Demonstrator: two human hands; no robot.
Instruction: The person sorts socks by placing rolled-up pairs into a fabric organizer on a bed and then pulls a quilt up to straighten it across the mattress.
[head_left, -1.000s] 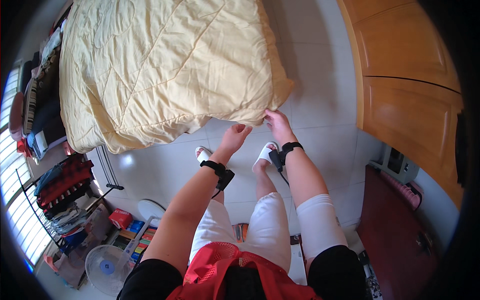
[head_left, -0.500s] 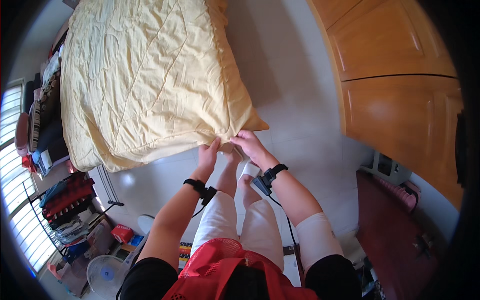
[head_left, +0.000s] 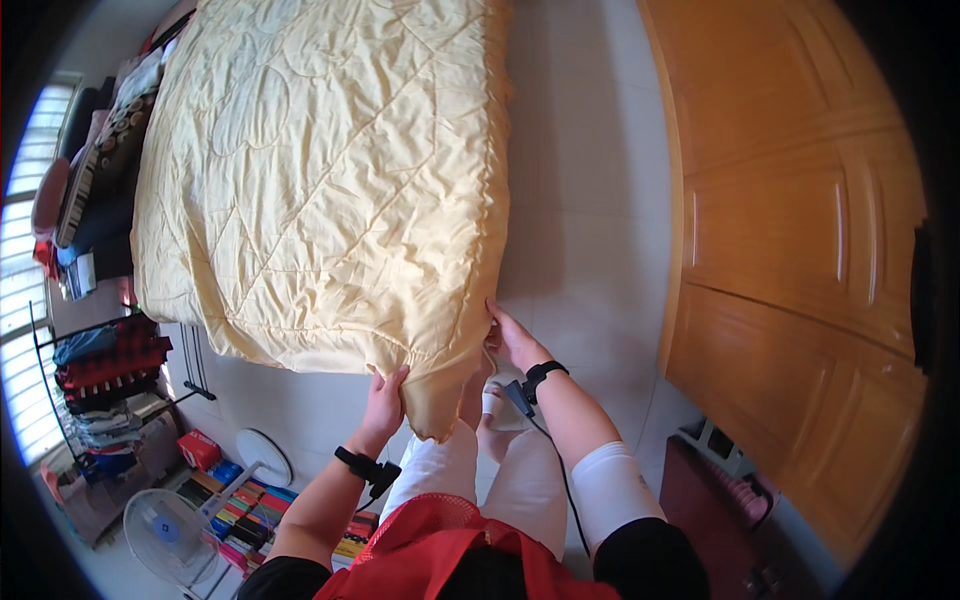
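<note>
A pale yellow quilted bedspread point(head_left: 330, 190) covers the bed and hangs over its near end and right side. My left hand point(head_left: 385, 400) is closed on the quilt's edge at the near end, just left of the corner. At the right side, my right hand point(head_left: 512, 335) pinches the quilt's side edge with thumb and fingers. Between the hands, the loose corner flap of the quilt droops toward my knees. Each wrist wears a black strap with a small device and a cable.
Wooden cabinets point(head_left: 800, 220) line the right, across a strip of tiled floor point(head_left: 590, 200). A white fan point(head_left: 170, 535), stacked books point(head_left: 250, 515) and a rack of folded clothes point(head_left: 110, 375) stand at lower left. A dark red panel point(head_left: 700, 520) is at lower right.
My right hand has shifted from the near edge to the quilt's right side. My left hand has moved lower and left. The corner flap now hangs toward me, and the view has shifted.
</note>
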